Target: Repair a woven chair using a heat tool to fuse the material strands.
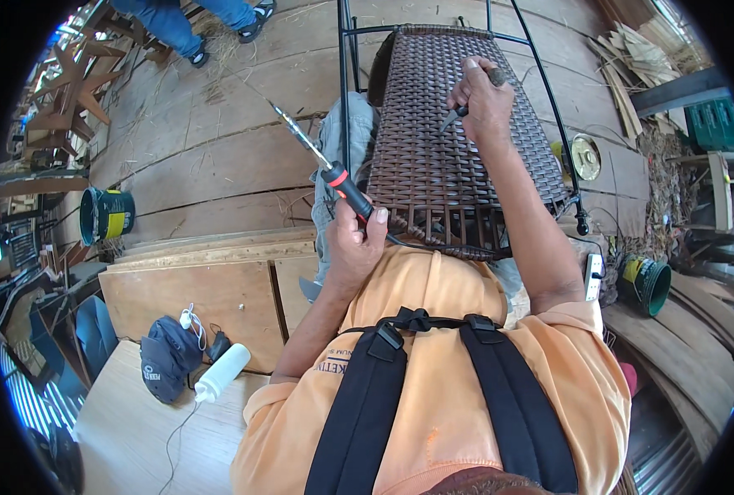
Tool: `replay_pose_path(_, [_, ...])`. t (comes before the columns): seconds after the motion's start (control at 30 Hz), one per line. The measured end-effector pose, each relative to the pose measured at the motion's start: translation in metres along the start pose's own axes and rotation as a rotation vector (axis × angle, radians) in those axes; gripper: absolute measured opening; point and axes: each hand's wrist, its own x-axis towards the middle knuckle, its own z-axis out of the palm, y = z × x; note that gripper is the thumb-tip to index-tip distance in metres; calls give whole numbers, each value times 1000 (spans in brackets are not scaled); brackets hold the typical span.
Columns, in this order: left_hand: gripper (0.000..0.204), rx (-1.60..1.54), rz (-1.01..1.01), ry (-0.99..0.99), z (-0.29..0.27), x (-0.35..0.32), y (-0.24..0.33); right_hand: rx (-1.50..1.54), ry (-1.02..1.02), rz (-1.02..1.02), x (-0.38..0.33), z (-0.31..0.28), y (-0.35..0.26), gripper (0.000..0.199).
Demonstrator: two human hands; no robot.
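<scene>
My left hand is closed around the black and red handle of a soldering iron, whose metal shaft points up and to the left. A brown woven wicker panel with a black metal frame lies across my lap. Over the panel's upper right part is my right hand, closed on a short pointed hand tool. The tool's narrow tip is at or just above the weave; contact cannot be made out. Along the panel's near edge, bare upright strips show open gaps.
A green bucket stands on the left floor, another at right. On the bench are a dark cap and white squeeze bottle. A power strip is right of me. Another person's legs appear at far left.
</scene>
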Motion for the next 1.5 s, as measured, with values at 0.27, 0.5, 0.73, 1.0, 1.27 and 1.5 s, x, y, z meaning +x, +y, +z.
replay_pose_path(0.27, [11, 91, -27, -2, -5, -3, -12, -77, -87, 62, 4, -1, -7, 14])
replay_pose_path(0.5, [12, -22, 12, -14, -8, -5, -12, 77, 4, -88, 64, -4, -4, 13])
replay_pose_path(0.73, [12, 36, 54, -6, -7, 0, -12, 111, 39, -66, 92, -1, 25, 14])
replay_pose_path(1.0, [15, 167, 5, 6, -8, 2, -4, -20, -87, -101, 88, 6, 24, 15])
replay_pose_path(1.27, [18, 126, 70, 33, -10, 5, -5, 127, -85, 11, 67, 14, 8, 17])
replay_pose_path(1.5, [24, 105, 63, 27, -10, 3, -11, 103, 57, 35, 38, 21, 21, 12])
